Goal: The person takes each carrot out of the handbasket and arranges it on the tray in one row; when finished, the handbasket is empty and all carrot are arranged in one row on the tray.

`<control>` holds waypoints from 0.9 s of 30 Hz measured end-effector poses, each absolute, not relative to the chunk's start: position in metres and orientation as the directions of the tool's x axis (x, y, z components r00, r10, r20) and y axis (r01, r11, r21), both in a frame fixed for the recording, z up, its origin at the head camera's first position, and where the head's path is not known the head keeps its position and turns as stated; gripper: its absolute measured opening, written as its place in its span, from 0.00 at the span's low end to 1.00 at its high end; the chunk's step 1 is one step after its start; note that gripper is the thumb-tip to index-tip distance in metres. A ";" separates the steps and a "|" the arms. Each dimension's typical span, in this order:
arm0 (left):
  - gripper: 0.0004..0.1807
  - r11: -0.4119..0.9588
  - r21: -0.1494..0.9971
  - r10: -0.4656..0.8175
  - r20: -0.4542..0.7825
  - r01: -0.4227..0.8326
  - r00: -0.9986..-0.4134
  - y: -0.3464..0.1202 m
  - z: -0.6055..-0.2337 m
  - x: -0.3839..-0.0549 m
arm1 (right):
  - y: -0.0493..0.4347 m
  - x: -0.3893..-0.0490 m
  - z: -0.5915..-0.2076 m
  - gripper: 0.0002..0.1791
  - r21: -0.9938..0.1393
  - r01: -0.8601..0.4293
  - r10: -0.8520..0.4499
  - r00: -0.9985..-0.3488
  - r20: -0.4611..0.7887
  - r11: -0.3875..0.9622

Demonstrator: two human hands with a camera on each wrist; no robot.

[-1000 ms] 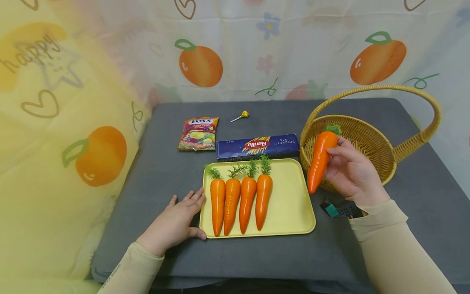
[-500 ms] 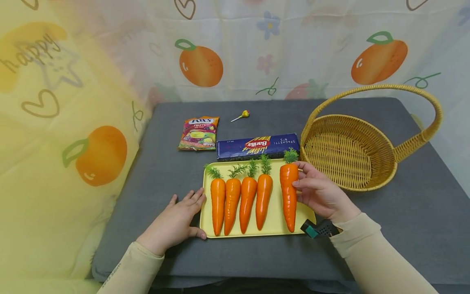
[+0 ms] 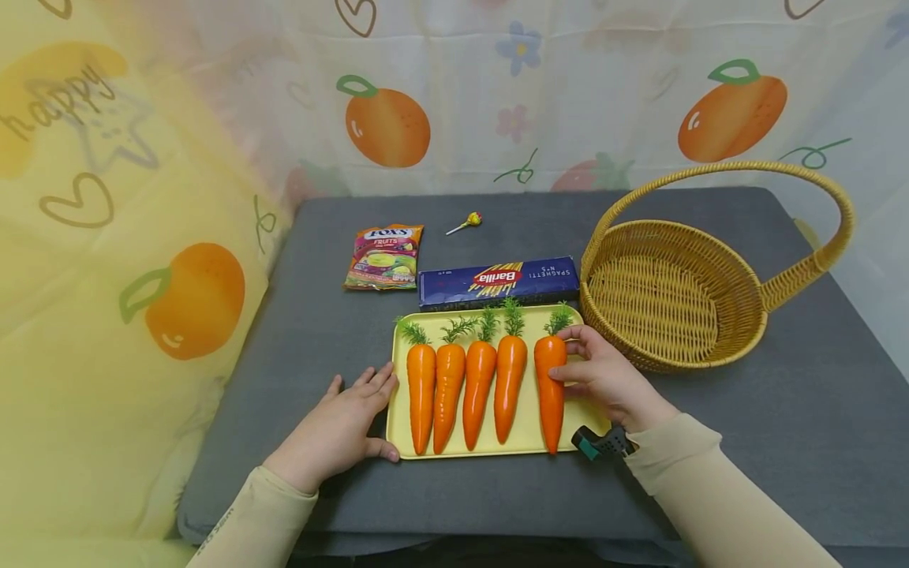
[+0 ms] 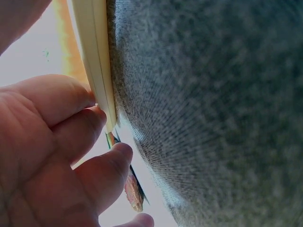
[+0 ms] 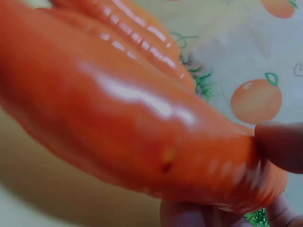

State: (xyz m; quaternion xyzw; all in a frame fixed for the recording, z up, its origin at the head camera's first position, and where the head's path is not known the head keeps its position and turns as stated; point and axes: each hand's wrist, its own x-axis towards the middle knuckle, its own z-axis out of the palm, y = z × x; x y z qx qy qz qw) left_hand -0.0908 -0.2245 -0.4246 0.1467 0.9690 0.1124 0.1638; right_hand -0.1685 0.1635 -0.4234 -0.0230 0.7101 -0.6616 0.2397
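My right hand (image 3: 604, 375) pinches an orange carrot (image 3: 550, 394) with a green top, thumb on one side and fingers on the other. It is over the right part of a yellow tray (image 3: 584, 442). Several more carrots (image 3: 479, 394) lie side by side on the tray's left half, tops pointing away. In the right wrist view the pinched carrot (image 5: 118, 113) fills much of the picture. My left hand (image 3: 341, 430) rests with spread fingers at the tray's left edge; in the left wrist view its fingertips touch the tray's side (image 4: 97, 61).
A wicker basket (image 3: 675, 363) with a tall handle stands right of the tray. Behind the tray lies a blue spaghetti box (image 3: 497, 282), with a candy bag (image 3: 385, 258) to its left and a lollipop (image 3: 469, 222) farther back. A patterned curtain (image 3: 454, 95) hangs behind the grey table.
My right hand has carried the carrot from over the basket leftward to the tray, then slightly lower and closer to the other carrots. The left hand has stayed at the tray's edge.
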 end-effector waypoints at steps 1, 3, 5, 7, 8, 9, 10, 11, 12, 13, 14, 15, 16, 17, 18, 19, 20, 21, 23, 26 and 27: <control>0.65 0.931 0.266 0.322 -0.284 0.249 -0.903 -0.225 -0.425 -0.091 | 0.163 -0.169 -0.425 0.31 -0.951 0.279 -0.342 -0.888 -0.307 0.131; 0.65 0.931 0.266 0.323 -0.282 0.249 -0.903 -0.225 -0.425 -0.091 | 0.161 -0.170 -0.427 0.31 -0.951 0.269 -0.324 -0.896 -0.304 0.149; 0.65 0.931 0.266 0.323 -0.284 0.250 -0.903 -0.225 -0.425 -0.090 | 0.158 -0.170 -0.429 0.32 -0.949 0.267 -0.303 -0.902 -0.307 0.167; 0.65 0.931 0.268 0.324 -0.285 0.249 -0.902 -0.225 -0.425 -0.090 | 0.156 -0.170 -0.431 0.32 -0.945 0.272 -0.285 -0.905 -0.315 0.180; 0.65 0.931 0.269 0.323 -0.286 0.248 -0.902 -0.225 -0.424 -0.090 | 0.155 -0.170 -0.431 0.33 -0.944 0.274 -0.277 -0.907 -0.318 0.186; 0.65 0.931 0.269 0.323 -0.287 0.248 -0.902 -0.225 -0.424 -0.090 | 0.154 -0.170 -0.432 0.33 -0.942 0.275 -0.268 -0.908 -0.321 0.194; 0.65 0.931 0.270 0.323 -0.288 0.247 -0.902 -0.225 -0.425 -0.090 | 0.154 -0.170 -0.432 0.33 -0.940 0.275 -0.262 -0.910 -0.323 0.204; 0.65 0.931 0.270 0.323 -0.288 0.248 -0.901 -0.225 -0.425 -0.090 | 0.153 -0.170 -0.432 0.33 -0.937 0.273 -0.252 -0.912 -0.324 0.218; 0.65 0.931 0.269 0.323 -0.288 0.248 -0.901 -0.225 -0.425 -0.090 | 0.152 -0.170 -0.431 0.33 -0.933 0.267 -0.239 -0.915 -0.324 0.240; 0.65 0.931 0.268 0.324 -0.287 0.249 -0.902 -0.225 -0.425 -0.090 | 0.152 -0.170 -0.431 0.33 -0.928 0.259 -0.228 -0.919 -0.322 0.269; 0.65 0.931 0.268 0.323 -0.287 0.249 -0.902 -0.225 -0.425 -0.090 | 0.151 -0.170 -0.430 0.34 -0.920 0.245 -0.216 -0.923 -0.318 0.307; 0.65 0.931 0.267 0.323 -0.286 0.249 -0.902 -0.226 -0.425 -0.090 | 0.150 -0.170 -0.429 0.33 -0.907 0.228 -0.204 -0.928 -0.313 0.353; 0.65 0.931 0.267 0.324 -0.285 0.250 -0.902 -0.226 -0.425 -0.090 | 0.150 -0.169 -0.428 0.33 -0.892 0.210 -0.194 -0.932 -0.306 0.400; 0.65 0.931 0.266 0.325 -0.284 0.251 -0.902 -0.226 -0.425 -0.089 | 0.149 -0.169 -0.426 0.33 -0.873 0.188 -0.184 -0.937 -0.297 0.451; 0.65 0.930 0.267 0.326 -0.282 0.253 -0.902 -0.226 -0.426 -0.089 | 0.149 -0.168 -0.425 0.33 -0.853 0.163 -0.180 -0.942 -0.284 0.496; 0.65 0.930 0.266 0.327 -0.280 0.254 -0.902 -0.227 -0.426 -0.089 | 0.149 -0.168 -0.424 0.32 -0.832 0.137 -0.178 -0.946 -0.271 0.538; 0.65 0.929 0.267 0.329 -0.278 0.256 -0.902 -0.227 -0.426 -0.089 | 0.149 -0.167 -0.423 0.32 -0.808 0.106 -0.178 -0.951 -0.253 0.580; 0.65 0.929 0.266 0.330 -0.276 0.258 -0.903 -0.227 -0.426 -0.088 | 0.149 -0.167 -0.422 0.32 -0.784 0.079 -0.180 -0.954 -0.238 0.616; 0.65 0.928 0.262 0.333 -0.271 0.263 -0.903 -0.227 -0.426 -0.088 | 0.150 -0.165 -0.420 0.33 -0.736 0.026 -0.190 -0.959 -0.209 0.676; 0.65 0.929 0.255 0.334 -0.268 0.268 -0.904 -0.228 -0.426 -0.088 | 0.151 -0.164 -0.416 0.34 -0.671 -0.036 -0.207 -0.962 -0.178 0.741; 0.65 0.930 0.251 0.334 -0.269 0.269 -0.904 -0.228 -0.426 -0.088 | 0.152 -0.163 -0.414 0.35 -0.658 -0.049 -0.215 -0.961 -0.174 0.752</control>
